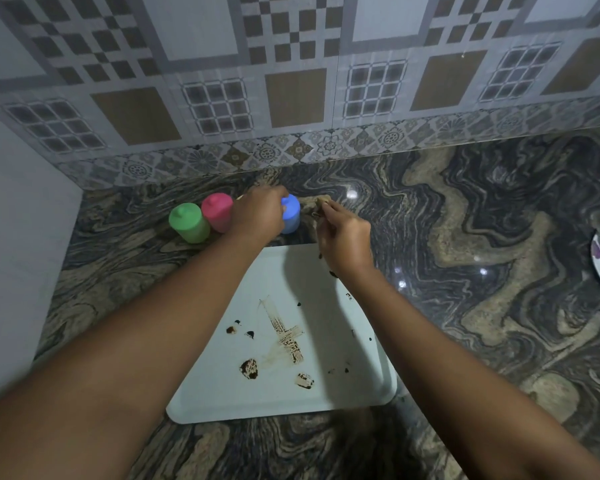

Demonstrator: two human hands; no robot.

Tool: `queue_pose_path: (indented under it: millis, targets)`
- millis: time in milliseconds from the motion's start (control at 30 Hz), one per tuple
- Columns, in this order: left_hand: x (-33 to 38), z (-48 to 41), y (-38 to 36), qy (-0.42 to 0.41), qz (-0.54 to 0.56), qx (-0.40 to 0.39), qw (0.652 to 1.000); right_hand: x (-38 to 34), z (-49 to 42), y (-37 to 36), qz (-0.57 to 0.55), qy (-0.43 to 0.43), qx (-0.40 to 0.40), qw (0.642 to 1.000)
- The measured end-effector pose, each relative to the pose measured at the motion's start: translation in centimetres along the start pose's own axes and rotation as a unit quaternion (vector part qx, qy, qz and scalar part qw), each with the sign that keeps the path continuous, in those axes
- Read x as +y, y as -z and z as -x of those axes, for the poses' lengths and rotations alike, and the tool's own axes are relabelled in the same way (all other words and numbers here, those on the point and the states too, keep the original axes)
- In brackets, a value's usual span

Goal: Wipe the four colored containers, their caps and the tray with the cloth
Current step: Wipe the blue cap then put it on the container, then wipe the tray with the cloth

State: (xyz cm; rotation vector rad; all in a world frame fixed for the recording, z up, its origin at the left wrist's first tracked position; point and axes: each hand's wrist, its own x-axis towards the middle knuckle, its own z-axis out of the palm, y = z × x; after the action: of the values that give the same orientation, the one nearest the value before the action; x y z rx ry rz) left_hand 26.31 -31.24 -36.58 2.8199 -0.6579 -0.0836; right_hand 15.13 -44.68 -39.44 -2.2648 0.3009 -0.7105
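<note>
Swirled stone counter (465, 237), smeared rectangular tray (222, 393) (right hand (343, 237) pinches cloth (323, 202))

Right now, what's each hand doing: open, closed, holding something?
Left hand: down against the blue container; its grip cannot be told.
Right hand: pinching the cloth.

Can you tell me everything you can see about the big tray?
The tray is pale bluish-white, flat and rectangular, with rounded corners and a low raised rim; it looks like plastic. It lies flat on the swirly stone counter, nearer the camera than the green container. Brown smears and dark blobs dirty its surface. Two arms reach over it, hiding parts; whether they touch it, I cannot tell.
</note>
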Motion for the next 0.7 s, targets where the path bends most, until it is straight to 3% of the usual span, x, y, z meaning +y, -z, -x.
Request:
queue_pose_path:
  millis: [167, 333, 400, 533, 700]
  targets:
    - [0.8, -0.6, 1.1, 0.008, -0.043, -0.023, 0.999, 0.0, -0.5, 1.5, -0.079, -0.141, -0.012, 0.987]
    - [1.5, 2.2, 3.4, -0.051, 0.098, 0.154, 0.982, 0.1, -0.9, 3.6, -0.14, -0.212, 0.01, 0.967]
    - [2.0, 4.5, 3.7, -0.015, 0.22, 0.126, 0.967, 0.0, -0.8, 3.9, -0.196, -0.245, 0.02, 0.949]
    - [4.0, 8.8, 2.0, 0.062, 0.424, -0.024, 0.903, -1.8, -0.2, 4.1, -0.312, -0.294, 0.021, 0.903]
    - [3.2, 11.0, 2.2, 0.144, 0.496, -0.003, 0.856, -4.1, 0.9, 4.9, -0.352, -0.285, -0.001, 0.892]
